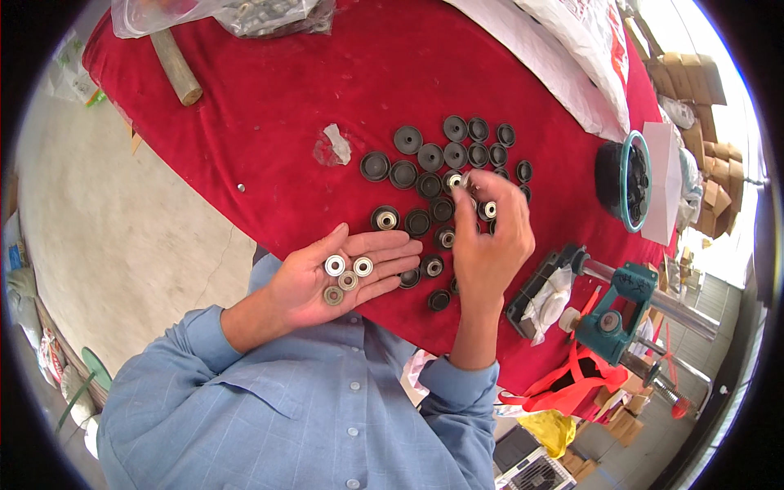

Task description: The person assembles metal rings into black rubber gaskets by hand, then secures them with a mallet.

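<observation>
My left hand (314, 273) is palm up, fingers stretched out flat, with several small silver ball bearings (348, 281) resting on the palm and finger bases. Thumb and fingers of my right hand (496, 237), slightly blurred, pinch together at a ball bearing (455, 181) over one of the black round caps. Rows of these caps (408, 140) lie on the red cloth beyond and between my hands. Some caps, such as the one with a bearing seated in it (385, 219), hold a bearing. My right hand hides part of the rows.
A teal-rimmed tub (637, 181) of black parts stands at the right. Nearer is a green metal hand press (622, 306). A wooden stick (176, 69) and clear plastic bags (269, 16) lie at the far left; white sacks (563, 57) lie at the far right.
</observation>
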{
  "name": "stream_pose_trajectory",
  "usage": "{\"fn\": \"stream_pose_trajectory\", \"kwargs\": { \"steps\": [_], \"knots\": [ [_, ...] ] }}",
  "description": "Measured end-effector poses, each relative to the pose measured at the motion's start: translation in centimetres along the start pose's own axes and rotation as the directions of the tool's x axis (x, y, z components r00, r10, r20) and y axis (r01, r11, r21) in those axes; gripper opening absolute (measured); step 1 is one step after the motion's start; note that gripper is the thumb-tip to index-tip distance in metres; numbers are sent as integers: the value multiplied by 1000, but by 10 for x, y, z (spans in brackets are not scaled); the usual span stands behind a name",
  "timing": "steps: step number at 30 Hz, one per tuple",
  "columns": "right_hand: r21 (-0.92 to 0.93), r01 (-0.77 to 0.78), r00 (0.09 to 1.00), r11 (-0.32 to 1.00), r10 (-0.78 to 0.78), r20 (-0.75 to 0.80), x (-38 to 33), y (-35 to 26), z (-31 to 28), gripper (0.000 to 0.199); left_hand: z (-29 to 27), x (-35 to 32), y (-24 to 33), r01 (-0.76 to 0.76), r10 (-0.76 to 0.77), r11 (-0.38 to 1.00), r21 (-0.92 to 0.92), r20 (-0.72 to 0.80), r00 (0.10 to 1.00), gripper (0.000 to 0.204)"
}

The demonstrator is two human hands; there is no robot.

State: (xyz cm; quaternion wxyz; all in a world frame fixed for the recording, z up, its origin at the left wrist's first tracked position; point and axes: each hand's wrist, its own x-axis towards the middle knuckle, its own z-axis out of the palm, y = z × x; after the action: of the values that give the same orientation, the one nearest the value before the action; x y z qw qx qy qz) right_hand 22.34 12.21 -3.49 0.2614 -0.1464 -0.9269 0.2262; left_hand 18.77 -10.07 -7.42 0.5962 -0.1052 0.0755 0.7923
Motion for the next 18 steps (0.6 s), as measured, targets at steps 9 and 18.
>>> {"fn": "stream_pose_trajectory", "kwargs": {
  "steps": [9,18],
  "knots": [
    [-202,132,991,970,-124,55,17,24,35,19,-3,-1,6,58,-57,998,-16,57,997,73],
    [-453,199,977,869,-141,158,1,3,26,39,-4,0,5,73,-72,997,-18,48,996,74]
  ]
}}
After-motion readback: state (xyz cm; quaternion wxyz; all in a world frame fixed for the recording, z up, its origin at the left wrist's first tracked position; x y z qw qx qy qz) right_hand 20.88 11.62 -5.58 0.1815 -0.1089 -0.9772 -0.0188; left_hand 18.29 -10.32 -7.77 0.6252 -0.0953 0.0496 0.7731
